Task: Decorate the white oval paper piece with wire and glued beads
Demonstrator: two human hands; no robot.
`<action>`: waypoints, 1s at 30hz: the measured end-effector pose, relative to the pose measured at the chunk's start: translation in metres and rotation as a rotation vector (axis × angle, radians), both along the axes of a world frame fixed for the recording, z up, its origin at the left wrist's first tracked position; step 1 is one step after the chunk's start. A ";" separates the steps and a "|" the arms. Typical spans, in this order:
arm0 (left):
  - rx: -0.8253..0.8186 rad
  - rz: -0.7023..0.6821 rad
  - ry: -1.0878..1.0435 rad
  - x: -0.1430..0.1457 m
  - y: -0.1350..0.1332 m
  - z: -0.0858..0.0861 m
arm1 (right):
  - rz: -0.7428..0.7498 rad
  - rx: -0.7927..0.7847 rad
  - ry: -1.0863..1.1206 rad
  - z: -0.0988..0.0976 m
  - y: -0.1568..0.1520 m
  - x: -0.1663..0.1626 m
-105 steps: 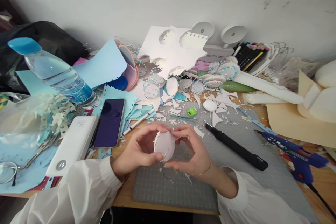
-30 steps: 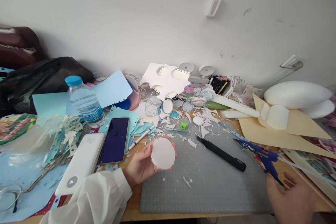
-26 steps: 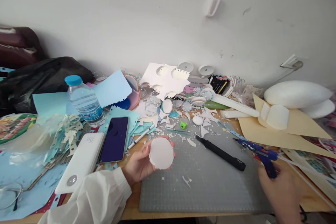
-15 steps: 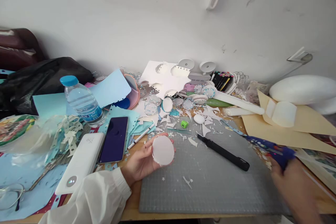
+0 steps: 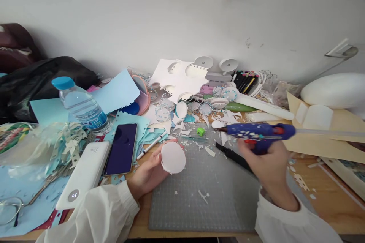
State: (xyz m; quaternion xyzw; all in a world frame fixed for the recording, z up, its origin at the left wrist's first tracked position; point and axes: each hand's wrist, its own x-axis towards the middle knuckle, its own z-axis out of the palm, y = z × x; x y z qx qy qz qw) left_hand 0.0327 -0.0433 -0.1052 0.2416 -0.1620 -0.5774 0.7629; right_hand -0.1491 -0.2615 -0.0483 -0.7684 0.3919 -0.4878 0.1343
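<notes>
A round white disc [image 5: 173, 158] faces up in my left hand [image 5: 148, 172], whose thumb and fingers close on its edge, above the left part of the grey cutting mat [image 5: 199, 212]. My right hand [image 5: 269, 167] is wrapped round the handle of a blue hot glue gun [image 5: 256, 132]. The gun's nozzle points left, toward the middle of the mat, apart from the disc. A clear glue stick [image 5: 322, 132] sticks out of its back. Partly hidden by my right hand, a black utility knife [image 5: 234, 156] lies on the mat.
White paper scraps and a small green block [image 5: 201, 132] lie at the mat's back. A phone [image 5: 121, 148], a white power bank [image 5: 82, 174] and a water bottle [image 5: 82, 106] stand or lie at left. Behind are cut white card [image 5: 179, 79] and markers [image 5: 245, 81].
My right hand has brought the glue gun from the right side in over the mat, lifting it off the table. My left hand still holds the disc in nearly the same place.
</notes>
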 end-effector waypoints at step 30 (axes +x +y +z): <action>0.153 0.045 -0.073 -0.001 -0.003 0.011 | 0.334 -0.263 0.126 -0.052 0.024 0.027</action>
